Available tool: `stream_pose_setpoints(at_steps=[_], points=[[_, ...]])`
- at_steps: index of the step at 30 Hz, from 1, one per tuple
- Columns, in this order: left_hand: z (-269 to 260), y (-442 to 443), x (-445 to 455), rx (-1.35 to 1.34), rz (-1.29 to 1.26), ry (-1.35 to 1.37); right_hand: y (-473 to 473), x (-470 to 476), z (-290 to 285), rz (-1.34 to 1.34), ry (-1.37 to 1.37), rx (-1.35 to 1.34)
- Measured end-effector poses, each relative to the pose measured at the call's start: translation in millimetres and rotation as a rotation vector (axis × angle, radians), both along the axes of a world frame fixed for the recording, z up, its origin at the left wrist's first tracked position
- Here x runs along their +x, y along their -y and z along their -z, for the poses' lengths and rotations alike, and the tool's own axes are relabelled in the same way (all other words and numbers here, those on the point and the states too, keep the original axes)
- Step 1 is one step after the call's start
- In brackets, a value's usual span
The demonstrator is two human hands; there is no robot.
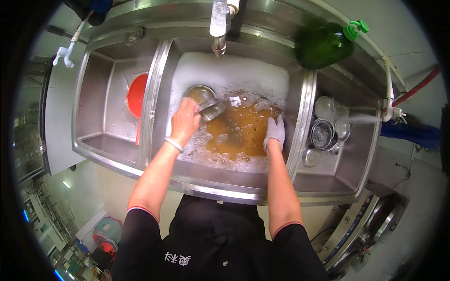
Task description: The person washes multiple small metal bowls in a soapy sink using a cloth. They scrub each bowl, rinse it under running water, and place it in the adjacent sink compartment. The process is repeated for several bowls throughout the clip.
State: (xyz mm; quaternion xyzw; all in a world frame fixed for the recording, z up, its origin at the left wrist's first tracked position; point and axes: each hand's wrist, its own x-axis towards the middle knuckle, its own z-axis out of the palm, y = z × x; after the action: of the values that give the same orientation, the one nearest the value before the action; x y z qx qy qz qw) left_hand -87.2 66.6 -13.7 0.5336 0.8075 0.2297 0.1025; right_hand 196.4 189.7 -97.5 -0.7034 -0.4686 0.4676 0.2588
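Note:
Middle in the head view is a stainless steel sink basin (pixel 225 179) of brownish water (pixel 246 133) with white foam (pixel 228 66). My left hand (pixel 184 119), bare with a pale bangle at the wrist, grips a tilted metal bowl (pixel 213 111) at its rim. Just behind it, a second round metal bowl (pixel 200 93) sits in the foam. My right hand (pixel 275 131) wears a light grey glove and is by the basin's right wall. Its thumb and fingers are apart and nothing shows between them; the fingertips are at the water.
A red plastic ladle (pixel 137 95) lies in the left basin. Several metal bowls (pixel 322 133) stand in the right basin, where water sprays from a tap (pixel 392 112). A green pump bottle (pixel 327 45) is on the back ledge. The main faucet (pixel 218 45) overhangs the middle basin.

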Motion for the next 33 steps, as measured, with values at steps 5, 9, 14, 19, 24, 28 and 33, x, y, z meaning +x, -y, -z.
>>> stream_pose_setpoints(at_steps=[5, 9, 14, 19, 24, 28, 33], points=[[46.6, 46.5, 44.1, -0.453, -0.018, 0.255, 50.0, -36.0, 47.0, 0.272, -0.661, -0.409], [53.5, 42.7, 84.9, -0.633, -0.275, 0.836, 83.3, -51.4, -29.3, 0.162, -0.94, -0.761], [23.7, 44.9, 114.4, -0.53, -0.366, 1.082, 113.7, -57.9, -6.0, 0.215, -0.658, -0.458], [-11.2, 39.3, 109.6, -0.306, -0.385, 1.604, 81.5, -79.7, -61.4, -0.948, 0.177, 0.405], [-38.9, 55.9, 65.2, -0.517, -0.218, 1.802, 36.6, -80.9, -102.4, -1.495, -0.22, 0.62], [-7.9, 58.3, 95.6, -0.06, -0.389, 1.369, 85.1, -86.1, -79.2, -0.646, -0.012, 0.231], [41.4, 65.9, 100.5, -0.253, 0.026, 0.728, 121.7, -97.5, -69.5, -0.325, -0.336, -0.277]])
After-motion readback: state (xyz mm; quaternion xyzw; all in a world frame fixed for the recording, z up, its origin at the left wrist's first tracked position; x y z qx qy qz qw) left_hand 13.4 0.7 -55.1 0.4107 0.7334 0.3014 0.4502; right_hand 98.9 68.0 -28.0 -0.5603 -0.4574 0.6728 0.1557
